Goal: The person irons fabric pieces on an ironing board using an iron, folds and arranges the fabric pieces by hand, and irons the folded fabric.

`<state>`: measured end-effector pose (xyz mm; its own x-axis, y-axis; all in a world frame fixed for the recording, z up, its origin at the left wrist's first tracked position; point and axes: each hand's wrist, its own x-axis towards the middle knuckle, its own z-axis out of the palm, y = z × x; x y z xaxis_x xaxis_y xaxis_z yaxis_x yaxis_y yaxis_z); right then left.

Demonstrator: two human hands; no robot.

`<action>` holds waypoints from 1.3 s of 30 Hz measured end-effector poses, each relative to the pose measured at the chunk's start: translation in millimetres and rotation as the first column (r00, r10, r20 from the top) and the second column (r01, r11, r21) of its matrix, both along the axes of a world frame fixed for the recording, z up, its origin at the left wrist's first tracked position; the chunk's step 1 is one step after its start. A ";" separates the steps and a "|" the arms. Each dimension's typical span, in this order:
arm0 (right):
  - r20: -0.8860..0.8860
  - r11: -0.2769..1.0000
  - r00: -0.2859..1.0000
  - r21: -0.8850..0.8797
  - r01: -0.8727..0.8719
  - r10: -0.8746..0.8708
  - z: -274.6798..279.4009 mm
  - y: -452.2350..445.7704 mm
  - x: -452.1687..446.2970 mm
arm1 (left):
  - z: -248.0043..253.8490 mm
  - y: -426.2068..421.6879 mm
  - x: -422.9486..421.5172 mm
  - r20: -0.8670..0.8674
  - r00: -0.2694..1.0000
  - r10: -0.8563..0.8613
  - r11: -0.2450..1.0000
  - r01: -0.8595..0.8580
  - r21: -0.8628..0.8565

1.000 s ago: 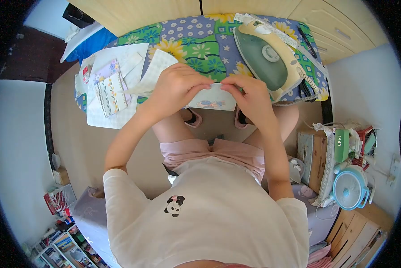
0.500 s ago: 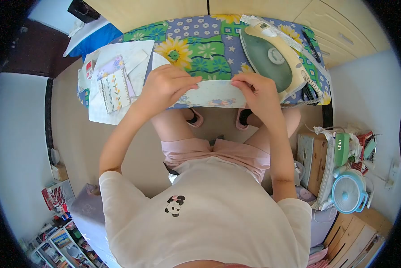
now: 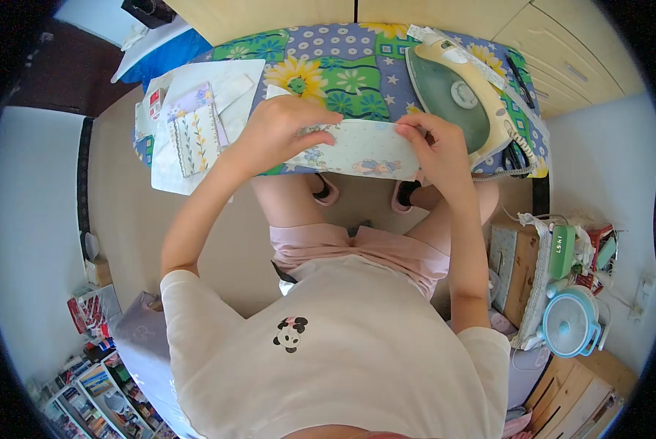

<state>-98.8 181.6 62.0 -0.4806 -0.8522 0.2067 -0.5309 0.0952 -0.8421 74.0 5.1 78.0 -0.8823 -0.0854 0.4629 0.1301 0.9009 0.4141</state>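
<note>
Both hands hold a pale strip [image 3: 364,150] with a small printed pattern at the near edge of the ironing board [image 3: 353,64]; whether it is cloth or paper I cannot tell. My left hand [image 3: 284,128] is at its left part, thumb on the front face and fingers along the top edge. My right hand [image 3: 439,150] pinches its upper right corner between thumb and forefinger. To the right, an iron [image 3: 460,95] lies on the board, its green side facing left. A white sheet [image 3: 247,77] lies left of my left hand.
Flower-printed cards [image 3: 195,143] and a small red-and-white packet [image 3: 155,104] are on the white sheet. The iron's coiled cord [image 3: 519,146] hangs near the board's right end. Drawers [image 3: 566,62] stand behind. A blue fan [image 3: 569,322] and a green clock [image 3: 562,251] are at right.
My left thumb has parted from the forefinger and lies lower on the strip's face. The strip shows more of its printed front and tilts slightly down to the right.
</note>
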 end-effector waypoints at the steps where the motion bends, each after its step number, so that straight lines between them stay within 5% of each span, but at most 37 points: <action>1: -0.011 1.000 1.000 -0.001 0.005 -0.005 0.4 -0.1 0.6 | -1.0 -0.7 0.4 0.001 1.000 0.002 1.000 -0.002 0.000; 16: -0.107 0.997 0.994 -0.076 0.001 -0.010 2.8 1.2 0.5 | 0.4 13.0 2.6 0.011 0.990 0.142 0.988 -0.141 -0.060; 18: -0.104 0.996 0.995 -0.084 -0.004 -0.005 5.4 1.5 2.0 | 3.5 11.7 6.7 0.198 0.970 0.139 0.989 -0.127 -0.073; 28: -0.078 0.995 0.997 -0.098 -0.020 0.012 14.2 -0.6 -2.8 | 28.8 8.4 3.5 0.245 0.966 0.078 0.996 -0.088 0.031; 34: -0.171 0.994 0.985 -0.107 -0.013 -0.005 18.3 -8.5 -3.4 | 38.3 2.0 1.7 0.218 0.973 0.079 0.978 -0.033 -0.206; 36: -0.234 0.985 0.970 -0.168 0.028 -0.067 19.0 -14.3 -0.4 | 50.1 2.3 -2.0 0.198 0.959 0.201 0.862 -0.078 -0.500; 37: -0.292 0.972 0.948 -0.228 0.064 -0.130 18.6 -16.6 -0.4 | 48.5 1.0 -3.3 0.195 0.960 0.200 0.861 -0.077 -0.503; 39: -0.447 0.946 0.879 -0.323 0.014 -0.166 1.0 -20.8 -2.9 | 36.0 -3.0 -5.9 -0.179 0.982 0.058 0.653 -0.172 -0.737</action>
<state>-101.7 160.8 63.0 -0.3363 -0.6697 0.6621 -0.8665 -0.0554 -0.4961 68.1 2.1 114.0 -0.8176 0.2426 0.5222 0.0032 0.9088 -0.4173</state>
